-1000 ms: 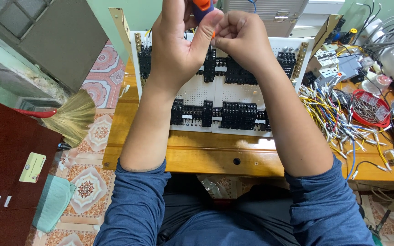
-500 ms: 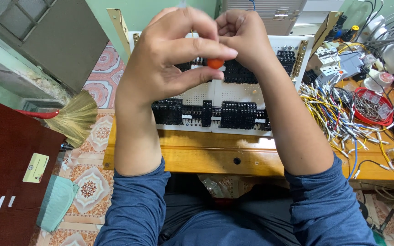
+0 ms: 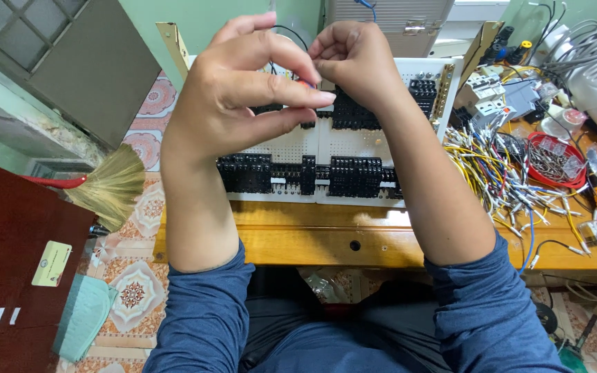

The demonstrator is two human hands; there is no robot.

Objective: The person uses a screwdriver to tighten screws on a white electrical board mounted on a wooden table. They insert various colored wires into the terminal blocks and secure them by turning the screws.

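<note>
Right now our left hand [image 3: 243, 90] and right hand [image 3: 354, 59] meet, fingertips pinching a small orange piece [image 3: 304, 83] between them. It's held above the white perforated board [image 3: 291, 148], the wire pile [image 3: 499, 173] at three o'clock

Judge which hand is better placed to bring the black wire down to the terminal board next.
Probably the right hand: its fingertips pinch the thin black wire near its small red end, directly above the terminal board. The left hand seems only to steady that end.
</note>
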